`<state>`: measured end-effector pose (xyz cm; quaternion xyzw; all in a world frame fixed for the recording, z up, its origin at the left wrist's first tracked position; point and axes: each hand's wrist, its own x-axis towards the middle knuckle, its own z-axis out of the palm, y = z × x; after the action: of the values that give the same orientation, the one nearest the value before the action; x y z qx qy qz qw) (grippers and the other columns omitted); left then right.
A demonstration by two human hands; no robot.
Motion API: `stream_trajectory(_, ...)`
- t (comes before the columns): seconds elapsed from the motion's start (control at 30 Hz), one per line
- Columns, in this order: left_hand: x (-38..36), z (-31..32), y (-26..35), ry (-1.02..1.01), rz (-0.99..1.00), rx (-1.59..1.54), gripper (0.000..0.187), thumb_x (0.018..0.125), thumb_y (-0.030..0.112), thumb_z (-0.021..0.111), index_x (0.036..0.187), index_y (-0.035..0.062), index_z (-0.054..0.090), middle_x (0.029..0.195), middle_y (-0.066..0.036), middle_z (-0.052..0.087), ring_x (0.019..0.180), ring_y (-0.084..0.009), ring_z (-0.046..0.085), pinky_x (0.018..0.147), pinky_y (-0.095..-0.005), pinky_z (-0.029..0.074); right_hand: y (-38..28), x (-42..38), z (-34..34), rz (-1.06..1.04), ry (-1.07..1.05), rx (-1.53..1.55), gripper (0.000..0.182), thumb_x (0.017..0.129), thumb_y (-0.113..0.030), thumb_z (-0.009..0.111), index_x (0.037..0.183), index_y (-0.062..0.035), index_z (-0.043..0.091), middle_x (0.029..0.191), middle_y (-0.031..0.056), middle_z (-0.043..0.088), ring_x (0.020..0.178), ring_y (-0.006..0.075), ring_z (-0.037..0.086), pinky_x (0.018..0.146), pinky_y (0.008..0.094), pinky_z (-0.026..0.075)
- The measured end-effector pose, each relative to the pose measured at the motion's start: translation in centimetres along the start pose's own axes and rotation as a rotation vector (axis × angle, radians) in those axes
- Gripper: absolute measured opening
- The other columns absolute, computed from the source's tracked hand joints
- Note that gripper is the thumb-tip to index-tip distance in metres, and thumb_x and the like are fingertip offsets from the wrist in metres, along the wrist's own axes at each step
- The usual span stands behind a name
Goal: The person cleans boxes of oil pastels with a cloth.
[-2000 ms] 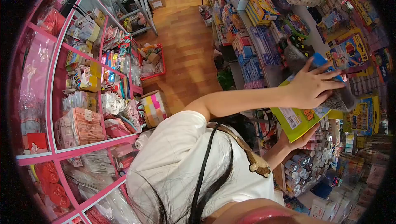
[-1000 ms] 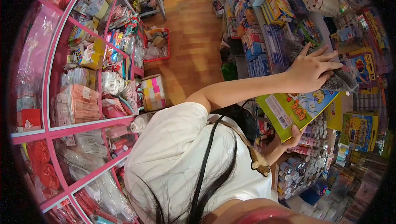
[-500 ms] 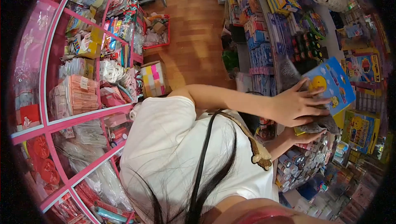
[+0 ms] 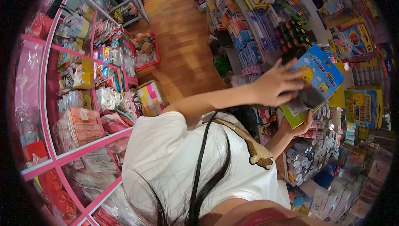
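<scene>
A blue package with yellow chick pictures [image 4: 322,70] is tilted at the right, its yellow-green edge showing below. My right hand [image 4: 300,127] grips that edge from underneath, thumb up along it. Over the package's near side is my left hand [image 4: 280,85], fingers apart and slightly blurred by motion. A grey cloth [image 4: 311,98] lies against the package's lower face, between my two hands. The left fingertips are near the cloth, but their contact with it is unclear.
Pink-framed shelves [image 4: 93,143] with packets stand at left. A red basket [image 4: 157,53] and an open carton [image 4: 150,99] rest on the wooden floor [image 4: 178,39]. Stocked shelves [image 4: 266,30], rolls [image 4: 297,163] and hanging packs [image 4: 361,107] are at right.
The view has shifted. My left hand has drawn back toward the package's near edge, uncovering more of its front. More of the grey cloth and yellow-green edge shows.
</scene>
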<state>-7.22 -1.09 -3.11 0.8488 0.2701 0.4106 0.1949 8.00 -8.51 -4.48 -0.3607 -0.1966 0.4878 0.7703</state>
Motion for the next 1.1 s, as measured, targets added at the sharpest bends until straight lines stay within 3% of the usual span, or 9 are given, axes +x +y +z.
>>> stream_trajectory(0.1,-1.2,0.5,2.3,-0.074,0.078,0.068,0.051,0.080,0.035,0.053,0.129,0.0288,0.040,0.143,-0.001,0.020,0.131,-0.0336,0.013,0.098,-0.0650,0.008,1.3,0.5,-0.8,-0.280,0.174,-0.376,0.057,0.082,-0.040,0.042,0.125,-0.0034,0.037,0.123,0.0141,0.044,0.113,0.0311,0.043,0.096,0.0430,0.035)
stream_trajectory(0.17,-0.7,0.4,3.1,-0.062,0.083,0.057,0.051,0.079,0.037,0.053,0.129,0.0308,0.040,0.143,0.000,0.020,0.132,-0.0326,0.013,0.098,-0.0650,0.006,1.8,0.4,-2.1,-0.210,0.098,-0.127,0.057,0.084,-0.044,0.038,0.128,-0.0070,0.034,0.128,0.0130,0.039,0.117,0.0309,0.039,0.098,0.0439,0.034)
stream_trajectory(0.2,-0.1,0.2,3.3,-0.051,0.073,0.028,0.052,0.079,0.038,0.054,0.128,0.0317,0.040,0.143,0.000,0.019,0.132,-0.0326,0.013,0.098,-0.0648,0.006,2.2,0.6,-3.1,-0.155,-0.292,0.232,0.059,0.085,-0.048,0.034,0.131,-0.0126,0.030,0.132,0.0106,0.034,0.120,0.0300,0.035,0.097,0.0448,0.033)
stream_trajectory(0.27,1.3,-0.2,3.3,-0.014,0.069,0.042,0.052,0.079,0.041,0.053,0.128,0.0358,0.039,0.143,0.000,0.019,0.132,-0.0324,0.013,0.097,-0.0655,0.007,2.9,0.1,-3.7,-0.118,-0.177,-0.008,0.062,0.083,-0.051,0.036,0.133,-0.0138,0.027,0.130,0.0111,0.036,0.120,0.0299,0.036,0.097,0.0454,0.033)
stream_trajectory(0.47,6.9,-1.4,0.2,0.209,-0.003,0.072,0.040,0.082,0.041,0.051,0.121,0.0345,0.047,0.135,-0.002,0.037,0.127,-0.0304,0.028,0.097,-0.0651,0.012,1.9,-3.5,1.4,0.125,-0.238,-0.436,0.071,0.065,-0.015,0.054,0.130,-0.0005,0.028,0.118,0.0162,0.045,0.106,0.0276,0.048,0.092,0.0377,0.037)
stream_trajectory(0.57,7.9,-1.5,-1.9,0.323,-0.037,0.090,0.030,0.082,0.035,0.053,0.109,0.0231,0.059,0.111,-0.006,0.058,0.104,-0.0287,0.053,0.086,-0.0433,0.042,1.3,-3.7,2.9,0.181,-0.289,-0.292,0.077,0.060,-0.011,0.055,0.131,-0.0012,0.027,0.120,0.0143,0.045,0.112,0.0260,0.044,0.095,0.0345,0.034)
stream_trajectory(0.67,7.7,-2.0,-2.7,0.118,-0.346,-0.024,0.029,0.082,0.032,0.054,0.105,0.0169,0.061,0.105,-0.008,0.060,0.095,-0.0300,0.057,0.074,-0.0347,0.048,1.3,-3.3,2.6,0.208,-0.301,-0.279,0.077,0.060,-0.011,0.052,0.131,-0.0010,0.026,0.121,0.0145,0.044,0.111,0.0266,0.044,0.094,0.0349,0.034)
stream_trajectory(0.87,4.2,1.4,-5.7,0.314,-0.197,0.108,0.029,0.083,0.025,0.053,0.110,0.0152,0.058,0.114,-0.012,0.055,0.100,-0.0295,0.055,0.075,-0.0340,0.048,3.5,-2.9,1.9,0.239,-0.179,-0.114,0.070,0.060,-0.017,0.049,0.125,0.0027,0.034,0.118,0.0196,0.047,0.108,0.0319,0.047,0.093,0.0403,0.036)
stream_trajectory(1.1,-2.8,3.0,-4.2,0.016,-0.278,-0.561,0.037,0.082,0.000,0.048,0.117,0.0114,0.053,0.135,-0.017,0.032,0.118,-0.0340,0.038,0.090,-0.0374,0.040,2.4,0.7,-0.6,0.130,-0.046,0.044,0.052,0.073,-0.019,0.048,0.120,-0.0009,0.039,0.114,0.0158,0.051,0.101,0.0316,0.052,0.088,0.0419,0.042)
